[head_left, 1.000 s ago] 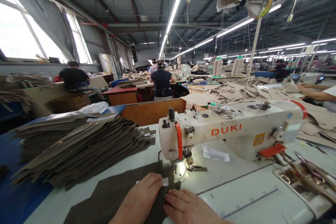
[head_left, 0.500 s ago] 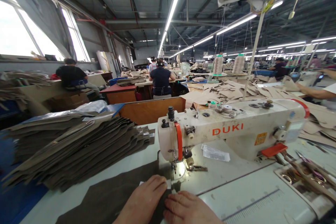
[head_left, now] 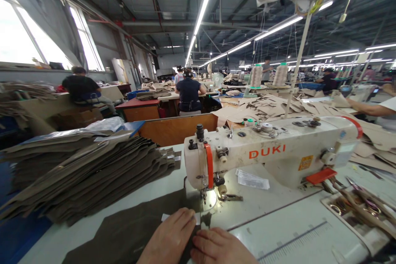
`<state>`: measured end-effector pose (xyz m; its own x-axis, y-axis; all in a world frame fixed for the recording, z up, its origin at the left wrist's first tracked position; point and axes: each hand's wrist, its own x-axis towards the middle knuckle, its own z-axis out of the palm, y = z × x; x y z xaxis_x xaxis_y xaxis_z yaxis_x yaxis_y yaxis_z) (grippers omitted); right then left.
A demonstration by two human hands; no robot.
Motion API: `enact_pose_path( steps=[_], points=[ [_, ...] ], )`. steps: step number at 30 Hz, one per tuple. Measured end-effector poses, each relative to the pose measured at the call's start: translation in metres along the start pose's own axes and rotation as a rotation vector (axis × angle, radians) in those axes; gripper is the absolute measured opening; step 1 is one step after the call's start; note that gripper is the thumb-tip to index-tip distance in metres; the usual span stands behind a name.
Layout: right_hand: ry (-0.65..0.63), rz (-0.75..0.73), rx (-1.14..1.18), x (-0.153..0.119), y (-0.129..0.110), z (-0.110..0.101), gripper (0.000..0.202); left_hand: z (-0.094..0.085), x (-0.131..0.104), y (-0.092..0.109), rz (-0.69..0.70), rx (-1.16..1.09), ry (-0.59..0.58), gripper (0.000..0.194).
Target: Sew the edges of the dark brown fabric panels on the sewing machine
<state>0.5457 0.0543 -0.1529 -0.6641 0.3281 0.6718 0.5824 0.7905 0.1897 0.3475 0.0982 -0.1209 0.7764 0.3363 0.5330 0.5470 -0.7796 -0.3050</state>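
A dark olive fabric piece (head_left: 123, 227) lies on the pale table, its right end near the needle of the white sewing machine (head_left: 235, 152). My left hand (head_left: 173, 235) rests on this fabric with its fingers together, pressing by a small white label (head_left: 197, 218). Close on its right, my right hand (head_left: 218, 245) has its curled fingertips at the fabric's edge; whether they pinch it is hidden. The machine's lamp lights the needle plate (head_left: 210, 200) just beyond both hands.
A tall stack of olive fabric pieces (head_left: 102, 169) stands at the left. Clear plastic strips (head_left: 253, 180) lie under the machine arm. A tray (head_left: 355, 218) with scissors is at the right. Other people sit farther off; a person's arm (head_left: 365, 106) reaches in at right.
The view has shifted slightly. Both hands stay nearly in place on the fabric. A standing person now shows in the background behind the thread cones.
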Motion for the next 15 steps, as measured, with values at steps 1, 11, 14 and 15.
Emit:
enact_pose_path(
  steps=[1,11,14,15],
  points=[
    [0.007,0.001,0.001,0.0008,-0.0001,-0.0005,0.029,0.0006,-0.0006,-0.0002,-0.005,0.001,-0.008,0.05],
    [-0.122,0.003,0.026,0.0021,0.0002,-0.0035,0.028,0.0059,-0.0045,-0.0006,-0.007,-0.016,0.003,0.051],
    [-0.09,-0.004,0.019,0.0018,0.0004,-0.0037,0.028,0.0024,-0.0018,0.0011,0.003,-0.008,0.012,0.05],
    [-0.08,-0.006,0.017,0.0021,0.0006,-0.0038,0.029,0.0012,-0.0007,0.0016,0.008,-0.004,0.015,0.05]
  ],
)
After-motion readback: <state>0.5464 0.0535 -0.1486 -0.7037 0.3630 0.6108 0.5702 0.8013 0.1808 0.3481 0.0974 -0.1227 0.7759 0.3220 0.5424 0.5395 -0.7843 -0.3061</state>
